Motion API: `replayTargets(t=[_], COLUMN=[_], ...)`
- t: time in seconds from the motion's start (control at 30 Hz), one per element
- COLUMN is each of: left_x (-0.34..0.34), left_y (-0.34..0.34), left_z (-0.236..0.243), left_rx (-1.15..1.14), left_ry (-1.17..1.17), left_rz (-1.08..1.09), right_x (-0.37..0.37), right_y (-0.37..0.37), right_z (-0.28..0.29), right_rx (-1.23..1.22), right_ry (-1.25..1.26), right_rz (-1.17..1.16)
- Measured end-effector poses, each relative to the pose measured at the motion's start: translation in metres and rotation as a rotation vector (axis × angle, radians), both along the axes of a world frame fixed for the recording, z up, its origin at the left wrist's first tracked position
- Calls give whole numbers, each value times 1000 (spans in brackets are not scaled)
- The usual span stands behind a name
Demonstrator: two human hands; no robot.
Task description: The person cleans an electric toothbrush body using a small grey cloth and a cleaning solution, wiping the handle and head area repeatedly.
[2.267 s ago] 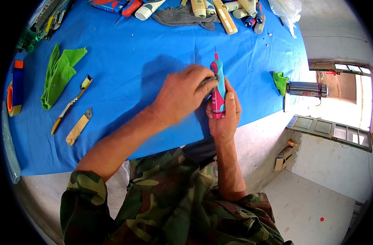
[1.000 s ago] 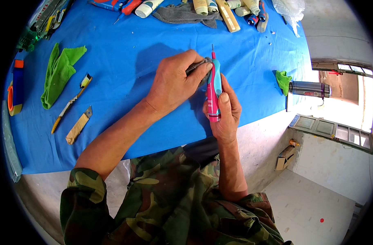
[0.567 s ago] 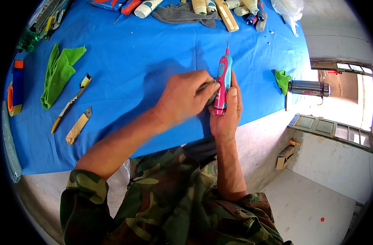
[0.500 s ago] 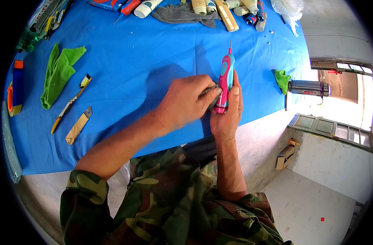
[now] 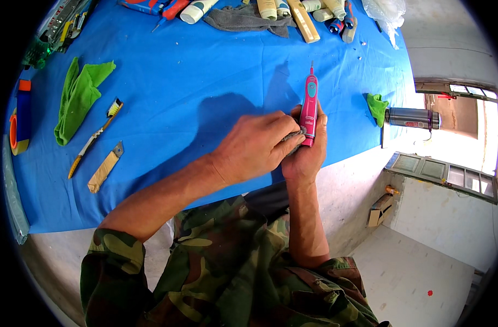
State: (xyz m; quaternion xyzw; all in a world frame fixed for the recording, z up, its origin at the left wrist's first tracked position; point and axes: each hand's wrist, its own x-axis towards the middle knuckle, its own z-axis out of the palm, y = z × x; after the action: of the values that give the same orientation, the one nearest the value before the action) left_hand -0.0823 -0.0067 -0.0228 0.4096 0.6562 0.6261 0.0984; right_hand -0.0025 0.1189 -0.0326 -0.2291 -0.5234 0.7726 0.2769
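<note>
An electric toothbrush handle [image 5: 311, 103], pink with teal trim and no brush head, points its thin metal shaft away from me. My right hand [image 5: 306, 162] is closed around its lower part from beneath and the right side. In the pinched fingers of my left hand [image 5: 254, 143] is a small, crumpled dark grey cloth [image 5: 295, 143]. It presses against the lower left side of the handle; my fingers cover much of it. Both hands are above the near edge of the blue-covered table [image 5: 167, 82].
To the left lie a green cloth [image 5: 83, 98], a manual toothbrush [image 5: 96, 136], a utility blade with a wrapped grip [image 5: 105, 168] and a tape roll [image 5: 14, 131]. Tubes [image 5: 268, 8] and a grey rag [image 5: 243, 20] line the back. A metal flask [image 5: 412, 117] stands right.
The toothbrush handle has turned about its length, now showing more of its pink front, and shifted slightly right. My left hand has followed it slightly right, still holding the grey cloth.
</note>
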Motion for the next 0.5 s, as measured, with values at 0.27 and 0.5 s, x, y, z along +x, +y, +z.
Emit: replayTargets(t=[0.27, 0.5], left_x=[-8, -26], left_y=[-1, -1], left_z=[2, -4], left_rx=[6, 57], left_ry=[101, 126], left_rz=[109, 197], right_x=[0, 5], right_y=[-6, -5], right_z=[7, 7], right_rx=[43, 102], right_ry=[-20, -87], right_rz=[13, 174])
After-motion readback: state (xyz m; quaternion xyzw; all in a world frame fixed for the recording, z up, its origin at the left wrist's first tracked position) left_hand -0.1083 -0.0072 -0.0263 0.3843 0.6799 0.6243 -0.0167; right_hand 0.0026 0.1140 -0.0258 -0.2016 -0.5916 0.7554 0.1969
